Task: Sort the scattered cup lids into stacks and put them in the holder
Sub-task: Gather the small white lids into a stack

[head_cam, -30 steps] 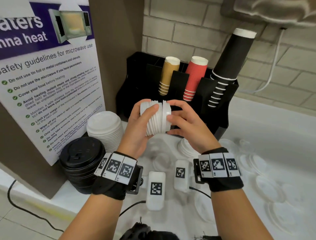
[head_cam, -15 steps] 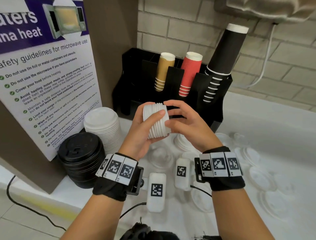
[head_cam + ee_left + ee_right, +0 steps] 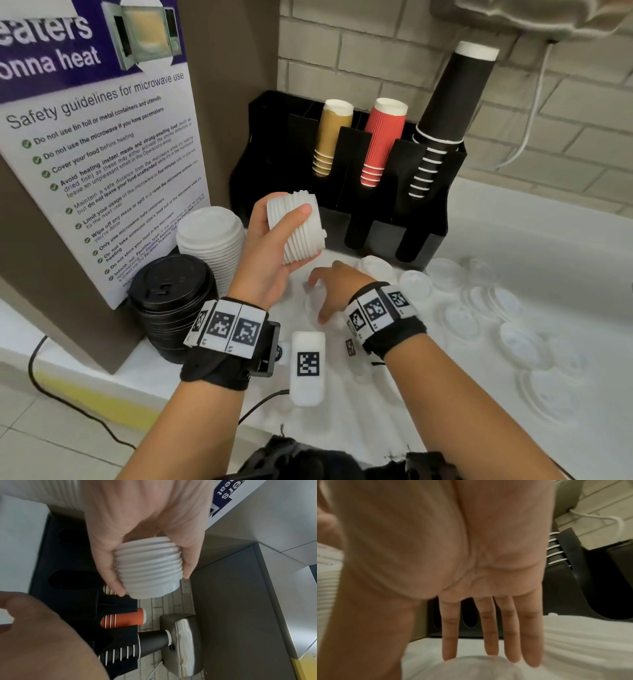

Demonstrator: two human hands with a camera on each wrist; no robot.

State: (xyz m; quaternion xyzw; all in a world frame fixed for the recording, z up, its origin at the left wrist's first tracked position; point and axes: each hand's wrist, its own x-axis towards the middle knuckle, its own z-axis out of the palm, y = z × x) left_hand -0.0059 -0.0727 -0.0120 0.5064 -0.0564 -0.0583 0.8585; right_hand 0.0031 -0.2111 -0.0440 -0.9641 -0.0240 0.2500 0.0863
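My left hand point(image 3: 274, 253) grips a short stack of small white lids point(image 3: 297, 226) on its side, in the air before the black holder point(image 3: 424, 212). The left wrist view shows fingers and thumb wrapped round the lid stack point(image 3: 147, 572). My right hand point(image 3: 329, 294) is down on the white counter with straight, spread fingers point(image 3: 489, 635) over a clear domed lid point(image 3: 471, 668). Several clear and white lids point(image 3: 493, 308) lie scattered to its right.
The holder carries tan cups point(image 3: 330, 137), red cups point(image 3: 382, 140) and tall black cups point(image 3: 445, 116). A stack of large white lids point(image 3: 209, 240) and a stack of black lids point(image 3: 168, 301) stand beside a safety poster point(image 3: 102, 154). Two white tagged devices point(image 3: 307, 366) lie near the front edge.
My right hand has let go of the lid stack and dropped to the counter with fingers spread. The left hand now holds the stack alone, tilted slightly left.
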